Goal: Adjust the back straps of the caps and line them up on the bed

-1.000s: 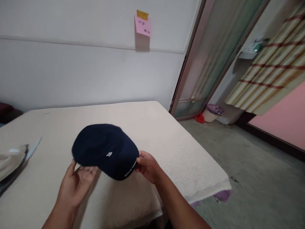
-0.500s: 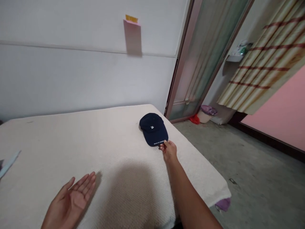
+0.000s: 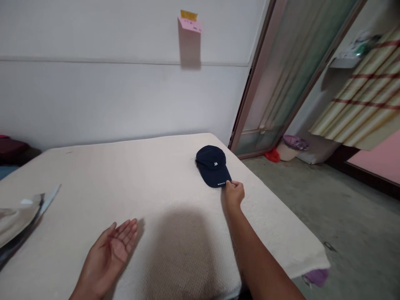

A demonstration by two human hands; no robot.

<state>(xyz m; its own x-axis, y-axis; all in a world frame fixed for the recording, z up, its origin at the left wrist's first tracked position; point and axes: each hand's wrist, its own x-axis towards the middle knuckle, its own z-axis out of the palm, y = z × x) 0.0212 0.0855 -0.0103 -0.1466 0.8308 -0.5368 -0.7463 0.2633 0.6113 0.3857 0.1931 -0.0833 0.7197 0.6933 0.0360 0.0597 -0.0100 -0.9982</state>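
A navy baseball cap [image 3: 211, 163] with small white letters on its front and white lettering along its brim sits near the far right corner of a cream-covered bed-like surface [image 3: 140, 175]. My right hand [image 3: 234, 194] pinches the right front edge of the brim between thumb and fingers. Palm up, my left hand [image 3: 112, 256] is held at the lower left with its fingers stretched out and nothing in it. The cap lies well ahead and to the right of that hand.
A pale item with a dark edge [image 3: 18, 221] lies at the left. Dark red fabric [image 3: 14, 150] is at the far left. Behind stands a white wall with a taped pink note [image 3: 190, 25]. Right of the bed are a sliding door, a lined bin [image 3: 289, 149] and concrete floor.
The view has turned left, so the cap and both hands appear further right and more shows at the left. My right hand still pinches the brim; my left hand stays open.
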